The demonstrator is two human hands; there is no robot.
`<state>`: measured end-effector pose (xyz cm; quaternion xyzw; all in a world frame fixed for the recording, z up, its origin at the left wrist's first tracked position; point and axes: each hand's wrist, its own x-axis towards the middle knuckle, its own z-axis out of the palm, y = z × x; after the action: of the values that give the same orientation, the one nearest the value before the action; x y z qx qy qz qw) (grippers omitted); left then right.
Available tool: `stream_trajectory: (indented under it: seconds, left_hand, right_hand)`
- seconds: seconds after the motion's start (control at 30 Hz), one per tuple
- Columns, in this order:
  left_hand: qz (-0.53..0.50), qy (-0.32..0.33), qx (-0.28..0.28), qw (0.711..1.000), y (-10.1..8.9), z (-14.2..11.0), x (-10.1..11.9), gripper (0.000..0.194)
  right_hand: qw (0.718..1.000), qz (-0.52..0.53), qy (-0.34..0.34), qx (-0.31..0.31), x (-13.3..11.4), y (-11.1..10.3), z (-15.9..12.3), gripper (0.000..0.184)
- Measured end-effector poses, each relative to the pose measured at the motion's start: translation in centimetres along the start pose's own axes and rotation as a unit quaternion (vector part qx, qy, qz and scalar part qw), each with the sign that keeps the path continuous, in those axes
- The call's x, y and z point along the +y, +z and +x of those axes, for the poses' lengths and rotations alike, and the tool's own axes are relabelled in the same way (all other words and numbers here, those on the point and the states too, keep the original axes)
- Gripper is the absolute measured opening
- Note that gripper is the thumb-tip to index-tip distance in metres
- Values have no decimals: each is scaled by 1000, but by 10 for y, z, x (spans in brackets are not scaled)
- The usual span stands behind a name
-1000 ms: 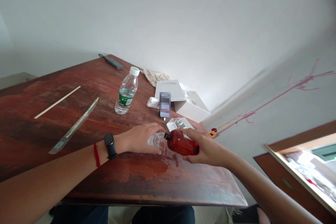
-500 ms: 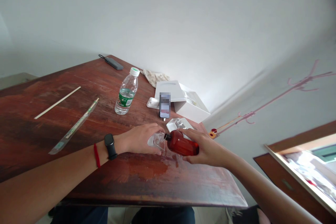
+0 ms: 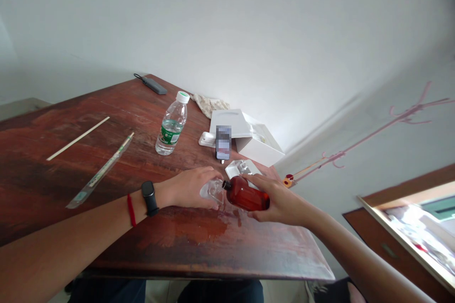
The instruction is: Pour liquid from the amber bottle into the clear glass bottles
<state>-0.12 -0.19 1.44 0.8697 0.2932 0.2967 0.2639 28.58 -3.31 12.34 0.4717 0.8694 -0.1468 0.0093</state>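
- Amber bottle [image 3: 246, 194] lay almost level in the right hand [image 3: 280, 201], its fingers wrapped over the body and its narrow black-tipped neck pointing toward nine o'clock.
- That neck touched a clear plastic piece [image 3: 212, 191], which sat under the curled fingers of the left hand [image 3: 188, 188], just above the dark red wooden surface [image 3: 199, 246].
- A black wristwatch [image 3: 150, 198] and a red string bracelet [image 3: 131, 209] circled the left wrist and forearm.
- Seen from the hands, a clear plastic tray [image 3: 243, 168] lay just beyond them at twelve o'clock, touched by the right hand's fingers.
- A blurred phone [image 3: 223, 144] stood farther out at twelve o'clock, and a white box [image 3: 259, 142] sat at one o'clock.
- A water bottle [image 3: 171, 125] stood upright at eleven o'clock, with a crumpled cloth [image 3: 209, 104] behind it.
- A bare chopstick [image 3: 77, 138] and a sleeved chopstick [image 3: 101, 170] lay at ten o'clock.
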Motion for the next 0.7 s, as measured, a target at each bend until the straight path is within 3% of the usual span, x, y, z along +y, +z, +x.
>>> stream_trajectory:
  seconds: [0.7]
  left_hand:
    - [-3, -4, -6, 1000, -2, 0, 3, 66]
  right_hand:
    - [1000, -2, 16, -18, -5, -1, 1, 77]
